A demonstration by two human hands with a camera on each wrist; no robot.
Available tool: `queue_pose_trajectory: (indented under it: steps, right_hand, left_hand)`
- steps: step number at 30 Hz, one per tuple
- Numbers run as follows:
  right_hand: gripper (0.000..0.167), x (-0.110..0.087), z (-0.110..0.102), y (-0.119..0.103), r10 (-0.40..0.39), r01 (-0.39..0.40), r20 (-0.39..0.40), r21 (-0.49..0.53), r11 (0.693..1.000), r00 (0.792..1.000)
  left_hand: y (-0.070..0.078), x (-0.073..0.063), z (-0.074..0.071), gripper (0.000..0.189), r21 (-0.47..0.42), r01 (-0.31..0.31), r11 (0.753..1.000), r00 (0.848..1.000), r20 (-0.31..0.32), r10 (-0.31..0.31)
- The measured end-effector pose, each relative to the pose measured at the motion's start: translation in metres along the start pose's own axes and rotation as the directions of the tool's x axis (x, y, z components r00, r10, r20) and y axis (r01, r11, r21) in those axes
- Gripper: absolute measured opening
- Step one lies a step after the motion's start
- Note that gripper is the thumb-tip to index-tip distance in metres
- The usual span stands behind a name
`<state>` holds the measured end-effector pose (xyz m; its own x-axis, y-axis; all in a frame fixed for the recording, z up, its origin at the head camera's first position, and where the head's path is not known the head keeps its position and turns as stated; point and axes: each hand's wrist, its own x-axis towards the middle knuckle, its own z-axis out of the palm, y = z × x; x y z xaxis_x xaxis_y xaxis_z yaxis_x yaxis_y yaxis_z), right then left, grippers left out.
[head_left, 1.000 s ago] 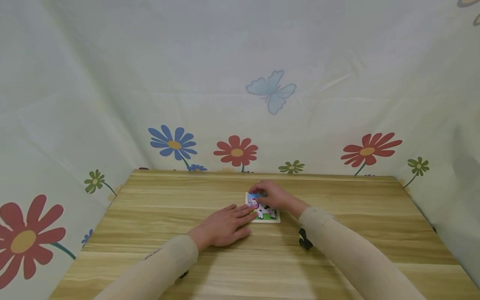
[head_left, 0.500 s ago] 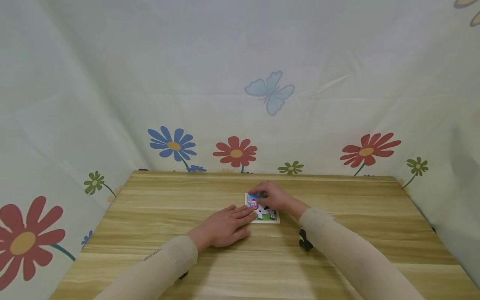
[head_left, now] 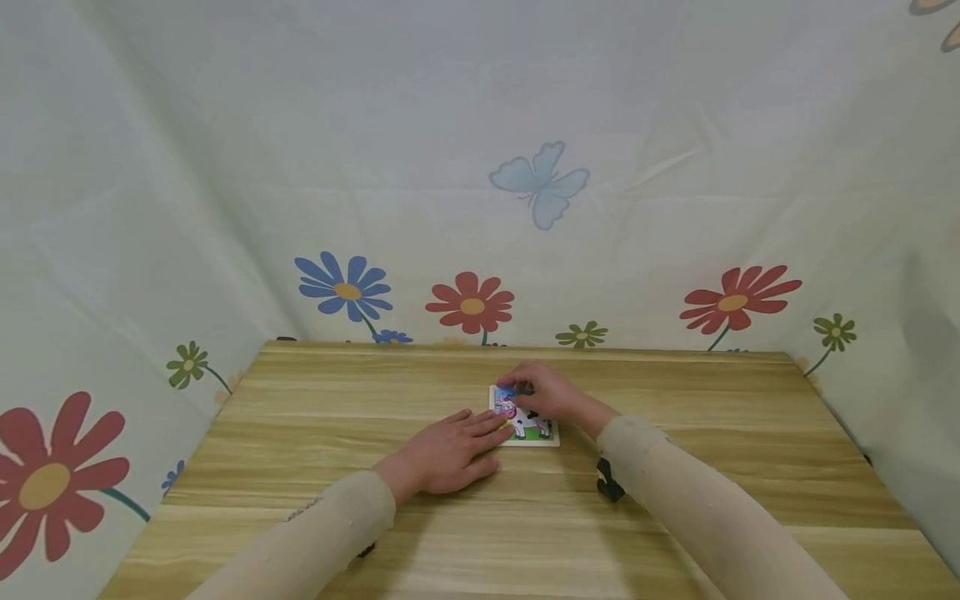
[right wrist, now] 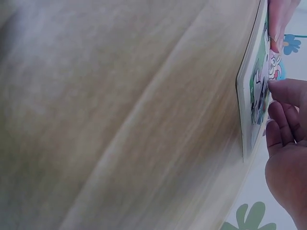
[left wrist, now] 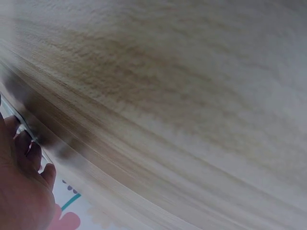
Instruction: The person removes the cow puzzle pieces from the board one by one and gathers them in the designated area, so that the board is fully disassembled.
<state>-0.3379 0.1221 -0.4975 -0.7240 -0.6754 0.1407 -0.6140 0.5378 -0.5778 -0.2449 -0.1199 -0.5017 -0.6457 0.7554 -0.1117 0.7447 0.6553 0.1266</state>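
A small cow picture puzzle (head_left: 534, 432) with a pale border lies on the wooden table. My left hand (head_left: 452, 452) rests palm down, its fairly straight fingers reaching over the puzzle's left side. My right hand (head_left: 546, 392) bends over the upper part and pinches a puzzle piece (right wrist: 276, 67) bearing the cow's face and some blue. In the right wrist view, this piece stands up from the board, and fingers of my right hand (right wrist: 288, 139) touch its lower edge. The left wrist view shows part of my left hand (left wrist: 26, 177) at the puzzle's edge. My right hand covers the puzzle's upper right.
The wooden table (head_left: 337, 400) extends around the puzzle. A pale curtain (head_left: 420, 167) with printed flowers and a butterfly rises behind it and along both sides. A black strap buckle (head_left: 610, 481) shows beneath my right sleeve (head_left: 697, 492).
The cow-face piece shifts slightly under my right fingers, its blue part changing in how it shows. Both hands otherwise stay in place.
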Motion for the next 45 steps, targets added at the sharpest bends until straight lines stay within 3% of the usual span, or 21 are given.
queue_pose_trajectory:
  steps: [12, 24, 35, 45]
  right_hand:
    - [0.021, -0.001, 0.000, -0.001, 0.037, -0.034, -0.060, 0.050, 0.998, 0.998]
    - [0.017, -0.004, -0.011, -0.008, 0.188, -0.169, -0.089, 0.182, 0.969, 0.978]
    - [0.016, -0.027, -0.022, -0.003, 0.155, -0.136, -0.063, 0.237, 0.962, 0.986]
    - [0.011, -0.063, -0.023, -0.018, 0.119, -0.119, 0.016, 0.264, 0.957, 0.993]
  left_hand:
    - [0.002, 0.000, -0.002, 0.061, -0.011, -0.001, 1.000, 1.000, -0.001, 0.001]
    - [0.000, 0.002, 0.002, 0.063, 0.002, -0.005, 1.000, 1.000, -0.006, 0.005]
    - [-0.002, 0.001, -0.001, 0.063, 0.030, 0.006, 1.000, 0.999, 0.032, -0.007]
    - [-0.003, 0.000, -0.004, 0.064, 0.054, -0.006, 0.999, 0.999, 0.037, 0.004]
